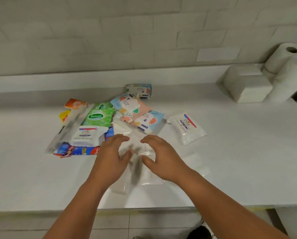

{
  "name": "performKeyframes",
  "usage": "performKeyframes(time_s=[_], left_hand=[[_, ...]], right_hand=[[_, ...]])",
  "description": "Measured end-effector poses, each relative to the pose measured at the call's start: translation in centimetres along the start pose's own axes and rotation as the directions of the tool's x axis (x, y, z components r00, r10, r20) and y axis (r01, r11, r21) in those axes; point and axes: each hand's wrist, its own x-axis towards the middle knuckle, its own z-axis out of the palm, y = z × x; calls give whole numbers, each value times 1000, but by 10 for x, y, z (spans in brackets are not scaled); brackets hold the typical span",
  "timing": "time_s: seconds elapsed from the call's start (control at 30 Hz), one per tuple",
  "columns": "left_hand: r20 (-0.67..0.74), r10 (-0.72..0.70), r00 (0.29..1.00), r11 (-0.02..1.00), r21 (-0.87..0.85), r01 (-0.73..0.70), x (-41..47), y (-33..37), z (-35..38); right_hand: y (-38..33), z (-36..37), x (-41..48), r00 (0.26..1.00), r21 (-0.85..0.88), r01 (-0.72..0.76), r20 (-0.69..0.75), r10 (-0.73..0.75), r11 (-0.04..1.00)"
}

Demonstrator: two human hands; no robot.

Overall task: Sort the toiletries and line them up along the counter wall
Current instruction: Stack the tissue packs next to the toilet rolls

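Note:
A heap of toiletries lies mid-counter: a green Sanicare pack [99, 116], a white Dove pack [84, 135], pastel patterned packets [130, 109], a red and blue toothpaste box [78, 150] and a long clear sleeve [70, 128]. A second Dove pack [187, 128] lies apart to the right. One pastel packet [139, 90] sits near the wall ledge. My left hand [112, 156] and my right hand [159, 157] hover side by side, fingers spread and relaxed, over a clear plastic bag [140, 169] with a dark blurred item inside. Neither hand plainly grips it.
A white brick wall [109, 31] with a low ledge [75, 80] runs behind the white counter [239, 161]. At the back right stand a stack of white napkins [246, 85] and two paper rolls [285, 66]. The counter's front edge [40, 209] is near me.

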Motion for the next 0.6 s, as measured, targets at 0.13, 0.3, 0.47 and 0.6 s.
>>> performKeyframes(time_s=[0.13, 0.3, 0.47, 0.6], left_hand=[[98, -129, 987, 990, 77, 121, -28, -39, 2], [244, -250, 937, 957, 207, 201, -48, -56, 16], [186, -230, 955, 966, 165, 200, -45, -58, 12], [69, -102, 992, 992, 78, 96, -36, -60, -4]], right_hand=[[-12, 38, 8, 992, -72, -45, 116, 53, 996], [-18, 61, 17, 965, -123, -137, 209, 161, 983], [-23, 65, 26, 960, -89, -177, 202, 192, 980], [-29, 51, 35, 961, 48, -250, 130, 242, 967]])
